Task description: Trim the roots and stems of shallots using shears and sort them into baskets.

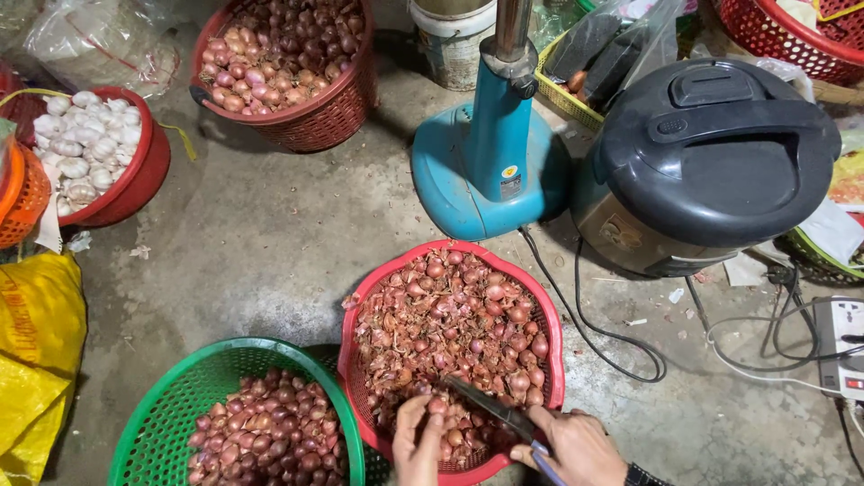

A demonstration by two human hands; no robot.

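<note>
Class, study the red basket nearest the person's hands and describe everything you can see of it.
The red basket is round, latticed plastic with a wavy rim, standing on the concrete floor. It holds shallots mixed with loose papery skins. Its rim meets the green basket. Over its near edge, the left hand pinches a shallot; the right hand holds a knife.

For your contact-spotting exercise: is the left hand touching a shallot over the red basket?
Touching. The head view shows the left hand pinching a shallot between its fingertips.

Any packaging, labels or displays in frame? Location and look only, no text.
Sticker: fan base, small, round, yellow-green.
Label: just below it, pale rectangle.
Panel: cooker front, worn, brownish.
Sack: left edge, crumpled, yellow, red print.
Bag: top left, clear plastic.
</note>
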